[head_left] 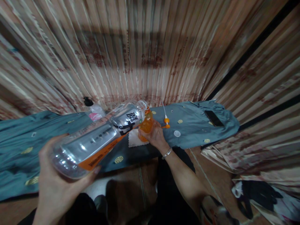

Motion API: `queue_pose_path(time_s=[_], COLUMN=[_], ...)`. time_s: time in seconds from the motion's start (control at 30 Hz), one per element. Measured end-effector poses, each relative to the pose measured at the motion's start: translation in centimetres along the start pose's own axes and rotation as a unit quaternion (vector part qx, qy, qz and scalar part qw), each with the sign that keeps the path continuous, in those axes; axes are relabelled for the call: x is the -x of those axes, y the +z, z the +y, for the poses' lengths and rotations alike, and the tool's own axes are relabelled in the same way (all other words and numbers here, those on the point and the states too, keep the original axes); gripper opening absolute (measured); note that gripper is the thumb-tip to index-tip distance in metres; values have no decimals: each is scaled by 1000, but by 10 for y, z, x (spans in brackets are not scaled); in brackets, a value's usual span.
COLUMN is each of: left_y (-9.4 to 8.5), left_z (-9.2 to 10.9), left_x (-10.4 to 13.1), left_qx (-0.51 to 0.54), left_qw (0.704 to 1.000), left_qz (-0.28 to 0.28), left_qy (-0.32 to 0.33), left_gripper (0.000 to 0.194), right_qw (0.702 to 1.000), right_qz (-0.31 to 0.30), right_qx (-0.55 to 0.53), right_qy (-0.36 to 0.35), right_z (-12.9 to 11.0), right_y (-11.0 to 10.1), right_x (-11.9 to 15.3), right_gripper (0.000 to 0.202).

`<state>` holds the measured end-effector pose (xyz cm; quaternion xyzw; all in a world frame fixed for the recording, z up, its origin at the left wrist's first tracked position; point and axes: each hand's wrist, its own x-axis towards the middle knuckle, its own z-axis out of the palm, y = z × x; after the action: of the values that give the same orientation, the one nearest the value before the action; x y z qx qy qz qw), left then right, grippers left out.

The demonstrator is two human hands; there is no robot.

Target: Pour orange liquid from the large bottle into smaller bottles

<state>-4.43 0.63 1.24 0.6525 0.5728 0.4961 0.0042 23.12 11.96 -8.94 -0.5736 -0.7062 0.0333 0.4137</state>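
The left hand (58,179) is clamped on the base of the large bottle (98,143), which is clear with an orange and black label and lies tilted, its neck pointing away and to the right. The right hand (155,133), with a bracelet (167,153) at the wrist, is closed around the orange bottle (146,123). The mouth of the large bottle is at the top of the orange bottle; whether the two rims touch cannot be told. A white tissue (133,140) lies on the blue-green cloth (193,117), partly behind the orange bottle. To the right of the orange bottle are an orange nozzle (166,121) with a thin white tube (164,109), a pale disc (177,133) and, farther right, a dark phone (213,118). A black-topped bottle (95,112) stands beyond the large bottle, before the striped curtain (145,47).
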Motion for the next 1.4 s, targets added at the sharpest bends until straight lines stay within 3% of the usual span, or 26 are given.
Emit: queue_pose_path(time_s=[0.73,1.03,1.4], left_y=[1,0,1], left_z=[1,1,1], left_x=[-1,0,-1], left_qx=[-4,15,-6], left_qw=[1000,999,1000], left_qz=[6,2,2], left_qy=[8,-28,23], left_gripper=[108,111,107], right_qw=[1000,1000,1000], right_qz=[-2,8,0], right_qx=[13,10,4], right_qy=[0,2,8], right_z=[-2,-5,-3], right_y=[-1,-2,1], right_x=[-2,-2,-1], right_gripper=[46,45,47])
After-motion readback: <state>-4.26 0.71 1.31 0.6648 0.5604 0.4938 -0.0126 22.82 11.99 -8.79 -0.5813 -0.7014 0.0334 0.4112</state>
